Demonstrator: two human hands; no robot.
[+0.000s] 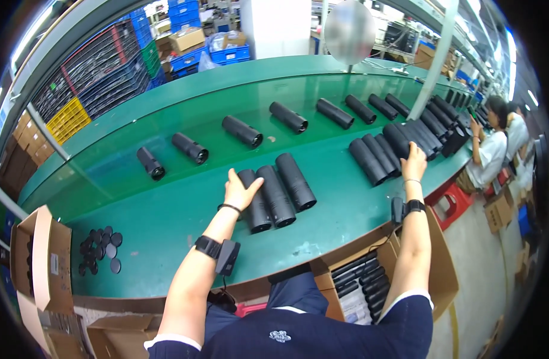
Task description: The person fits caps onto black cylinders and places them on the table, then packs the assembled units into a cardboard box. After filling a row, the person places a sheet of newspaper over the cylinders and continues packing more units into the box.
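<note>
My left hand (241, 190) grips a black cylinder (259, 216), thumb on its right side and fingers on its left. Two like it, a middle cylinder (277, 197) and a right-hand cylinder (296, 181), lie alongside on the green bench (185, 239). Farther right, my right hand (413, 161) reaches to a row of the same cylinders and closes on the near end of one black cylinder (396, 141). Just left of that hand lie several more, the outermost cylinder (368, 161) among them. What kind of product the cylinders are, I cannot tell.
Spaced black cylinders (243, 131) lie along the green conveyor belt (113, 152) behind. Loose black discs (101, 248) and an open carton (52, 257) are at the left. By my lap stands a carton of black parts (370, 281). A co-worker (493, 143) sits at the right.
</note>
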